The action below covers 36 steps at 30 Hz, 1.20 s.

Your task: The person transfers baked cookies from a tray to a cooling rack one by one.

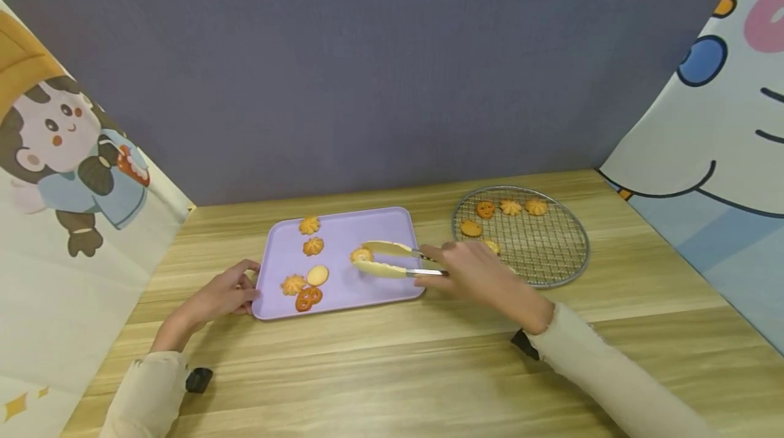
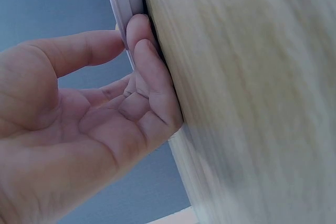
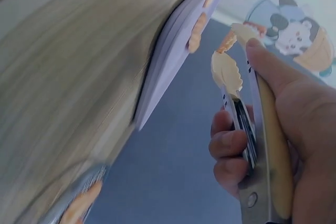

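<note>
My right hand (image 1: 478, 271) grips a pair of tongs (image 1: 386, 270) with pale yellow tips and metal arms. Between the tips sits a flower-shaped cookie (image 3: 227, 42), held over the middle of a lilac tray (image 1: 382, 226). At the tray's near left corner, my left hand (image 1: 223, 295) pinches the rim, thumb on one side and fingertips on the other. Toward the left of the tray lie several cookies: flower-shaped ones such as this ridged cookie (image 1: 292, 284), a plain round cookie (image 1: 317, 275) and a pretzel cookie (image 1: 309, 299).
Right of the tray is a round wire rack (image 1: 545, 247) holding several cookies, among them a smiley-face cookie (image 1: 485, 209) and an oval cookie (image 1: 470, 228). My right hand partly covers its near left side. A grey panel (image 1: 367, 84) stands behind the wooden table (image 1: 367, 370).
</note>
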Tool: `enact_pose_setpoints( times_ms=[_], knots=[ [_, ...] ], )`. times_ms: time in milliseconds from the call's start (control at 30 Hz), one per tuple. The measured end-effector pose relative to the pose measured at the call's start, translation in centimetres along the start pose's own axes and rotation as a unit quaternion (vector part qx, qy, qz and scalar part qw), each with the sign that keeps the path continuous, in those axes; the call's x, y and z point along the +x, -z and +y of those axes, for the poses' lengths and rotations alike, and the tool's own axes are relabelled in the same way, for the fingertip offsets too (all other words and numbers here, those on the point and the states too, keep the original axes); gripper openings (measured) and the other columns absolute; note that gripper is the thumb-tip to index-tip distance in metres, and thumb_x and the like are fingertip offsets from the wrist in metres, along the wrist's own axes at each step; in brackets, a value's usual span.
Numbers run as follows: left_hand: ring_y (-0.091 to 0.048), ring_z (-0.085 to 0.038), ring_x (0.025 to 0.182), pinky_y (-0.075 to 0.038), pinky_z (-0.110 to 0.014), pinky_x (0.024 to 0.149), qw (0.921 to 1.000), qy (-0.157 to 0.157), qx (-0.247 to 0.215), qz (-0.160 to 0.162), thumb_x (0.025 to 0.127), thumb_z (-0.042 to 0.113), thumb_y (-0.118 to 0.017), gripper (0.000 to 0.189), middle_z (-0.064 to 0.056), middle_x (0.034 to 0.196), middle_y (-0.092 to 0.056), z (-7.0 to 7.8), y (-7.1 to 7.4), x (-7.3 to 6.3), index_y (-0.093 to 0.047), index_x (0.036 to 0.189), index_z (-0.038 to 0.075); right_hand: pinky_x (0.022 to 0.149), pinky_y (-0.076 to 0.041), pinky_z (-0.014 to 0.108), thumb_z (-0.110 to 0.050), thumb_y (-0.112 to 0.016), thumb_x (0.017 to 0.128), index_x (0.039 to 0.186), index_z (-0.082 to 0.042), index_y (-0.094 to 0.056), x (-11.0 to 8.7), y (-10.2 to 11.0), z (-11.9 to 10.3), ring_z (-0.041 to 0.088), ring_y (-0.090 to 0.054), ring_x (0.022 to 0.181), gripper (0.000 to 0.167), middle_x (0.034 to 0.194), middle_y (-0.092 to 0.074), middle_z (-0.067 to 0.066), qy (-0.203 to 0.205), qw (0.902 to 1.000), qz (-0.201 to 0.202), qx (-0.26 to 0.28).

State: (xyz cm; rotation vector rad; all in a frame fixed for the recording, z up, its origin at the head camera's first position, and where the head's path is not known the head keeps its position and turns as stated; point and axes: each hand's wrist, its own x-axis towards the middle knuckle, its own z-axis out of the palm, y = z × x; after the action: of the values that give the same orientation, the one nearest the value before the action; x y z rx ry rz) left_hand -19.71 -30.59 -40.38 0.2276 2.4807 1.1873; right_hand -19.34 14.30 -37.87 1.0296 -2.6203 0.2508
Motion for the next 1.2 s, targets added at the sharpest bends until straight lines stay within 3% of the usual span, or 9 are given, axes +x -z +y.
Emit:
enact_pose_setpoints(
  times_ms=[333,500,767,933,1200],
  knots=[
    [-0.06,-0.022,0.075,-0.054,-0.031,0.063,1.0,0.003,0.005,-0.002,0.095,0.003,-0.057,0.048,-0.014,0.088,-0.058,0.2,0.0,0.4,-0.035,0.136,-0.01,0.039,-0.03,0.017,-0.049,-0.075,0.084,0.119,-0.008,-0.069,-4.0,1.8,3.1,-0.001,-0.033,0.044,0.054,0.065,-0.06,-0.003,-0.022,0.9989,0.042,-0.003],
    [-0.059,-0.022,0.073,-0.053,-0.031,0.062,1.0,0.003,0.007,0.0,0.095,0.002,-0.057,0.048,-0.015,0.087,-0.058,0.3,-0.1,0.4,-0.036,0.136,-0.01,0.041,-0.03,0.019,-0.047,-0.077,0.082,0.122,-0.012,-0.071,-5.8,2.5,3.9,-0.002,-0.032,0.046,0.054,0.057,-0.049,-0.01,-0.044,0.9975,0.056,-0.001],
    [-0.058,-0.021,0.071,-0.052,-0.029,0.059,0.9999,-0.007,0.008,0.005,0.094,0.001,-0.057,0.047,-0.013,0.086,-0.058,-0.2,-0.3,0.1,-0.036,0.134,-0.011,0.038,-0.021,0.019,-0.044,-0.08,0.079,0.12,-0.008,-0.072,-8.4,3.5,5.2,-0.004,-0.023,0.042,0.055,0.056,-0.053,-0.01,-0.091,0.9933,0.07,-0.016],
    [-0.059,-0.021,0.072,-0.053,-0.029,0.06,0.9999,-0.009,0.005,0.007,0.093,0.001,-0.058,0.048,-0.014,0.086,-0.059,-0.2,-0.5,0.1,-0.037,0.134,-0.01,0.042,-0.032,0.022,-0.043,-0.08,0.079,0.119,-0.004,-0.072,-10.4,3.6,6.6,-0.002,-0.025,0.042,0.056,0.058,-0.058,-0.005,-0.122,0.9895,0.075,-0.023],
    [-0.06,-0.021,0.072,-0.053,-0.029,0.06,0.9998,-0.006,0.013,0.011,0.093,0.001,-0.058,0.047,-0.013,0.085,-0.059,-0.2,-0.2,0.0,-0.038,0.134,-0.01,0.042,-0.037,0.028,-0.042,-0.076,0.086,0.124,-0.002,-0.067,-11.8,3.6,8.7,0.003,-0.03,0.038,0.056,0.046,-0.038,-0.012,-0.178,0.9829,0.045,-0.014]
  ],
)
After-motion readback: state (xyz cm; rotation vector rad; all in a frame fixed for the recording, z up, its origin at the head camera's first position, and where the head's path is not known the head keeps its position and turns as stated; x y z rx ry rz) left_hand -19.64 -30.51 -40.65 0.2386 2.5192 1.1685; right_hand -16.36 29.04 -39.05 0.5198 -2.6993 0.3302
